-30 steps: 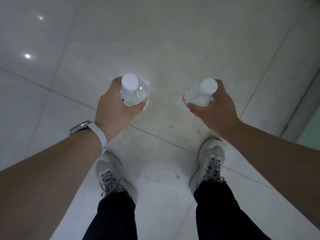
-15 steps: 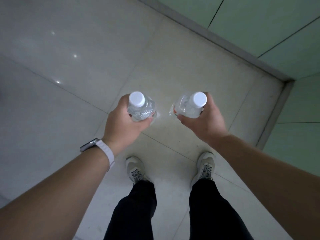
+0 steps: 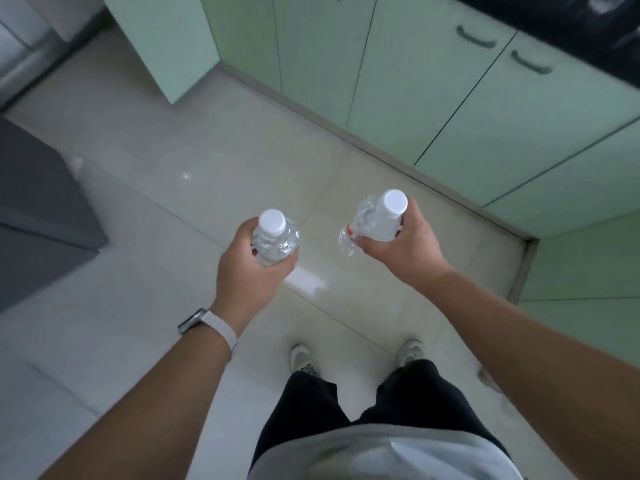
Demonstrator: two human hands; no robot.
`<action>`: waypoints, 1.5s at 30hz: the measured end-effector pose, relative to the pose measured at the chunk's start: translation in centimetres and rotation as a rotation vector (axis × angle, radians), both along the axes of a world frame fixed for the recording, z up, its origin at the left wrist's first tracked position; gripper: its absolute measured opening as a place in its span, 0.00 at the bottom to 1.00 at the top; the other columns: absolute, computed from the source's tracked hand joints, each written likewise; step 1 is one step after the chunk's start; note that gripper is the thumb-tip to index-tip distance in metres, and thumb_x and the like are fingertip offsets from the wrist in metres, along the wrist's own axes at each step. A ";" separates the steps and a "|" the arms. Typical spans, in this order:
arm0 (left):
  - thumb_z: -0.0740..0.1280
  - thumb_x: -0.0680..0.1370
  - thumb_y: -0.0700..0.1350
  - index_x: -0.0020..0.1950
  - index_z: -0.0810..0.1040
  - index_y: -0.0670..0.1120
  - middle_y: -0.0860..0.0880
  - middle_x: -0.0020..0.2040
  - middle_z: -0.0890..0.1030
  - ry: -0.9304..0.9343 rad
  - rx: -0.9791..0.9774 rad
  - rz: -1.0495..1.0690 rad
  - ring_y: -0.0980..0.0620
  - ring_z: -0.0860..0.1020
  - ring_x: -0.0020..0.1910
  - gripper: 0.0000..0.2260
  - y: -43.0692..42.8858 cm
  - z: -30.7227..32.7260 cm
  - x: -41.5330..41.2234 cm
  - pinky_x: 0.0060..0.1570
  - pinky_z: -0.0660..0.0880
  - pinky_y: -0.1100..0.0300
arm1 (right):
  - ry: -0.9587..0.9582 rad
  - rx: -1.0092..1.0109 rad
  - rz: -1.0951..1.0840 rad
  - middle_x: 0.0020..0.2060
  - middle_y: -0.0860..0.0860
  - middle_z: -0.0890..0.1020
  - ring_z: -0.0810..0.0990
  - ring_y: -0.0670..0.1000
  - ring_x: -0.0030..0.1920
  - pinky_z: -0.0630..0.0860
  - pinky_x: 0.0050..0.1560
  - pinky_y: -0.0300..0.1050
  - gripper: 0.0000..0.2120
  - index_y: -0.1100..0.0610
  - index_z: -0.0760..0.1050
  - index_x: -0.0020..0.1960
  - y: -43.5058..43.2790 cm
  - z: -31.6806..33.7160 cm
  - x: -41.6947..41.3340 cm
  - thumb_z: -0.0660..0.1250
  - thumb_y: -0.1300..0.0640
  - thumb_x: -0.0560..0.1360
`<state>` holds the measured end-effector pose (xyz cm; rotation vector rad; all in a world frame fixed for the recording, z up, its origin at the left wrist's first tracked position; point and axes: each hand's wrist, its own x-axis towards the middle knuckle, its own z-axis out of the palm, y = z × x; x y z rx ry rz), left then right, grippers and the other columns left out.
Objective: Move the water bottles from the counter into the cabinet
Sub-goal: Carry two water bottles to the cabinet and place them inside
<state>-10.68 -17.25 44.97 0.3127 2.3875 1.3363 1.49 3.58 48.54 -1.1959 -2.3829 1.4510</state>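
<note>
Gripping 2 water bottles, 2 hands, 1 each

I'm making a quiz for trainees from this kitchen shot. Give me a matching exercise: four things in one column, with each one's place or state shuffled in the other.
Things:
1 left bottle
2 cabinet doors
3 watch
4 shoes

Place or state:
a on the floor tiles
b shut, pale green
c gripped, white cap up
d on the left wrist

Pairs: 1-c, 2-b, 3-d, 4-a
</note>
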 end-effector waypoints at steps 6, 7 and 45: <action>0.82 0.68 0.51 0.63 0.77 0.56 0.63 0.53 0.82 -0.026 0.096 0.133 0.66 0.80 0.51 0.27 -0.5 5.5 -3.1 0.51 0.76 0.66 | 0.134 -0.078 0.005 0.51 0.38 0.79 0.79 0.38 0.49 0.76 0.45 0.33 0.29 0.41 0.67 0.59 -0.7 5.4 -4.2 0.81 0.50 0.65; 0.82 0.67 0.51 0.64 0.77 0.55 0.62 0.53 0.83 -0.032 0.116 0.151 0.65 0.81 0.51 0.27 -0.2 6.0 -3.8 0.52 0.77 0.65 | 0.161 -0.099 0.006 0.52 0.39 0.79 0.80 0.40 0.50 0.76 0.46 0.33 0.29 0.42 0.68 0.59 -0.5 5.7 -5.0 0.81 0.51 0.65; 0.80 0.70 0.40 0.65 0.78 0.46 0.51 0.54 0.83 0.165 0.301 0.566 0.56 0.82 0.51 0.25 2.9 15.2 -46.4 0.48 0.79 0.67 | 0.346 -0.158 0.532 0.51 0.47 0.80 0.79 0.41 0.48 0.73 0.44 0.29 0.22 0.42 0.71 0.51 3.5 13.7 -57.0 0.80 0.56 0.66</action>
